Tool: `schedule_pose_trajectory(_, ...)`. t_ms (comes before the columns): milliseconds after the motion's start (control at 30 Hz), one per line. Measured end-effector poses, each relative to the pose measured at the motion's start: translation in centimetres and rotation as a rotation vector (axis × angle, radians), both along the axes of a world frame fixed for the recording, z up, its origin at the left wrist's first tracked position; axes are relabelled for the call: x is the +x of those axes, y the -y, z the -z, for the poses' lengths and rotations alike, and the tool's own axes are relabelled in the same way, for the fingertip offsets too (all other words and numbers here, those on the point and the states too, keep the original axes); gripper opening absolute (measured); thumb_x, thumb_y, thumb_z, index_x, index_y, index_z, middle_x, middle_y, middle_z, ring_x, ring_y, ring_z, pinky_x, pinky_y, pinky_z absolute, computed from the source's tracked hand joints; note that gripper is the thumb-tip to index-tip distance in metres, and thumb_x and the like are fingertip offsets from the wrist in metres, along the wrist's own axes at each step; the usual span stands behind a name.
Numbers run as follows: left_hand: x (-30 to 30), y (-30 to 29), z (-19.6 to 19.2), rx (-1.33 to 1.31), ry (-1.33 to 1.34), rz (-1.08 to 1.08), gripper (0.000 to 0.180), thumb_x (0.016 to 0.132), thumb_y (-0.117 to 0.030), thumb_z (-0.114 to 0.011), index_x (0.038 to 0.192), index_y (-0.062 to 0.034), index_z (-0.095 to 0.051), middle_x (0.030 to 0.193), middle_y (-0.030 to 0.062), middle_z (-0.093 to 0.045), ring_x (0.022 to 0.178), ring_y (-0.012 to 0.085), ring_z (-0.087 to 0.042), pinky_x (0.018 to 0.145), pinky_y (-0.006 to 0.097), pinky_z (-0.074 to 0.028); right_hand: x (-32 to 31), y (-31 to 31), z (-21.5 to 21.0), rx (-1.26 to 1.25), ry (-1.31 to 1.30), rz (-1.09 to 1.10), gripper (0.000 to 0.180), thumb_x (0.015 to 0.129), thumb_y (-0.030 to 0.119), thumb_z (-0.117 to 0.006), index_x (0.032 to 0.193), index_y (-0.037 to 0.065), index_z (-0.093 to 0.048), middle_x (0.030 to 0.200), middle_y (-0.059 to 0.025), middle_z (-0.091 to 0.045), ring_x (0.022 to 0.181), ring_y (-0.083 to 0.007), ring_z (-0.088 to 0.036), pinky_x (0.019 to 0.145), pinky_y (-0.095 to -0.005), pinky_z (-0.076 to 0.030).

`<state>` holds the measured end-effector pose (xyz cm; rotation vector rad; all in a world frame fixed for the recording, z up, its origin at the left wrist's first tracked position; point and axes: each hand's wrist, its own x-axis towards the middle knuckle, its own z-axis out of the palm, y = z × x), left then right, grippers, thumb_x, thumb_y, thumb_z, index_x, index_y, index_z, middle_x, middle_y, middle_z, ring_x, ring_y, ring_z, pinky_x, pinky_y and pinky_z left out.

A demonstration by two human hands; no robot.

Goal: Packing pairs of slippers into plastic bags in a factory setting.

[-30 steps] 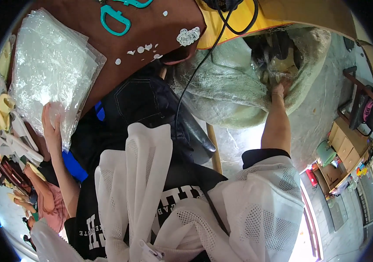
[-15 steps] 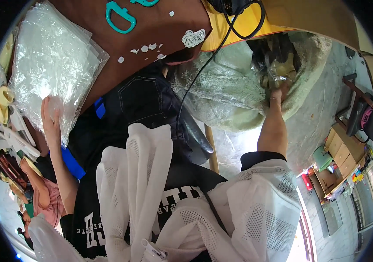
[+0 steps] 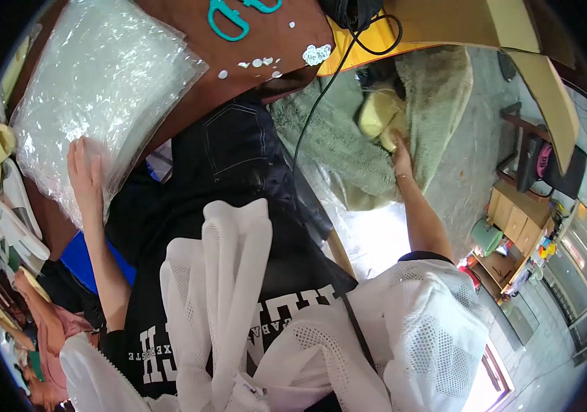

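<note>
My left hand (image 3: 86, 175) lies flat, fingers stretched out, on a stack of clear plastic bags (image 3: 108, 89) at the left of the brown-covered table. My right hand (image 3: 402, 156) reaches down into a large grey-green sack (image 3: 444, 103) at the right. Its fingers are closed round a pale yellow, rounded item (image 3: 379, 115) inside the sack; some fingers are hidden behind it, and its exact kind does not show. Teal-handled scissors (image 3: 228, 20) lie at the table's far side. Small white round stickers (image 3: 317, 54) and scraps lie near the table's right corner.
A black cable (image 3: 317, 106) hangs from the table between me and the sack. An open cardboard box (image 3: 547, 103) stands at the far right. At the left are a pile of yellow and white pieces (image 3: 18, 206) and another person's arm (image 3: 39, 302).
The sack's mouth now lies wider apart, and the pale yellow item shows in my right hand, which has moved slightly left. My left hand stays on the bags. The view has shifted a little.
</note>
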<state>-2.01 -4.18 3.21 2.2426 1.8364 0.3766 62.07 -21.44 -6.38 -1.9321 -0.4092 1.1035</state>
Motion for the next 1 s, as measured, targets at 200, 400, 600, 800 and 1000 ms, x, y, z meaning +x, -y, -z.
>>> schedule_pose_trajectory(200, -0.3, 0.0, 0.9, 0.082, 0.034, 0.032, 0.044, 0.089, -0.021, -0.051, 0.130, -0.0064, -0.045, 0.135, 0.0225, -0.038, 0.126, 0.0380, -0.035, 0.103, 0.041, -0.029, -2.7, 2.5, -5.4, 0.159, -0.038, -0.419, 0.040, 0.078, 0.004, -0.064, 0.116, 0.011, -0.056, 0.104, -0.0101, -0.057, 0.096, -0.0239, -0.052, 0.085, -0.0323, -0.041)
schedule_pose_trajectory(400, -1.1, 1.0, 1.8, 0.092, -0.012, -0.029, 0.047, 0.092, -0.029, -0.047, 0.136, -0.0138, -0.039, 0.140, 0.0149, -0.034, 0.130, 0.0348, -0.030, 0.104, 0.046, -0.025, -5.8, 2.9, -16.8, -0.078, 0.799, -0.961, 0.042, 0.074, -0.006, -0.058, 0.114, 0.006, -0.058, 0.110, -0.0134, -0.060, 0.105, -0.0303, -0.054, 0.093, -0.0346, -0.041)
schedule_pose_trajectory(600, -1.0, 1.7, 2.3, 0.121, -0.005, -0.083, 0.046, 0.093, -0.034, -0.046, 0.136, -0.0185, -0.039, 0.143, 0.0101, -0.031, 0.134, 0.0312, -0.024, 0.104, 0.053, -0.022, -6.2, 5.9, -22.7, 0.005, 0.996, -0.823, 0.038, 0.076, -0.004, -0.056, 0.111, 0.006, -0.061, 0.112, -0.0124, -0.060, 0.109, -0.0268, -0.054, 0.092, -0.0321, -0.041)
schedule_pose_trajectory(800, -1.1, 1.6, 3.1, 0.158, 0.016, -0.063, 0.046, 0.093, -0.033, -0.045, 0.136, -0.0197, -0.038, 0.143, 0.0093, -0.031, 0.135, 0.0312, -0.024, 0.104, 0.055, -0.021, -5.5, 8.0, -25.3, 0.222, 0.675, -0.342, 0.042, 0.078, 0.007, -0.060, 0.119, 0.001, -0.054, 0.112, -0.0077, -0.059, 0.102, -0.0174, -0.055, 0.092, -0.0299, -0.041)
schedule_pose_trajectory(1000, -2.0, 1.5, 4.9, 0.178, 0.015, -0.071, 0.047, 0.093, -0.036, -0.046, 0.136, -0.0217, -0.038, 0.144, 0.0078, -0.031, 0.135, 0.0297, -0.024, 0.104, 0.058, -0.019, -7.5, 3.8, -34.3, 0.138, 0.678, -0.275, 0.053, 0.070, -0.008, -0.046, 0.121, 0.001, -0.051, 0.105, -0.0058, -0.061, 0.085, -0.0119, -0.058, 0.062, -0.0223, -0.048)
